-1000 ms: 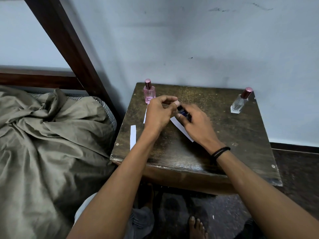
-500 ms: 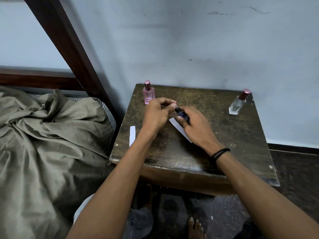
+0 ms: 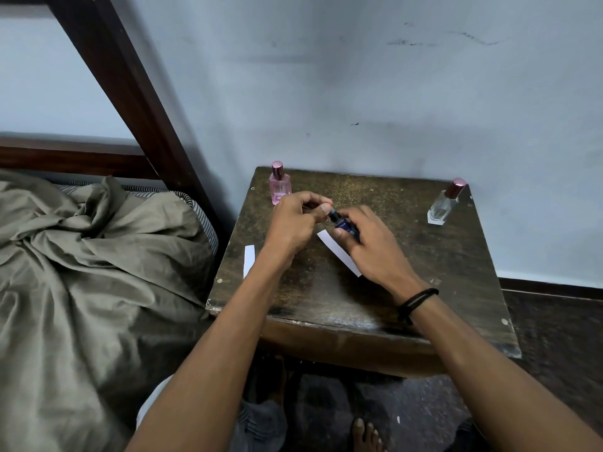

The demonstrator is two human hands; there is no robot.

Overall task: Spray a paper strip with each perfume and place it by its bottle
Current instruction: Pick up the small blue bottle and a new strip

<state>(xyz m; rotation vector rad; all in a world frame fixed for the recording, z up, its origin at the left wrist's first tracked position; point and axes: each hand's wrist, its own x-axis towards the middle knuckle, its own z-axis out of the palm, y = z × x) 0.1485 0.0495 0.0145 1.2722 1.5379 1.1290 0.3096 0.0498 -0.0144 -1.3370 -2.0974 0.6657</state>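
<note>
Blue bottle (image 3: 344, 225) — both hands' grasp

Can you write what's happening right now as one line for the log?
right hand: holds blue bottle | left hand: at its top | strip: on table

Both forearms reach forward and angle inward till the hands nearly meet. Left hand (image 3: 293, 223) is curled with fingers (image 3: 321, 210) pinched at the tips, right hand (image 3: 372, 246) loosely wrapped, palm down.
</note>
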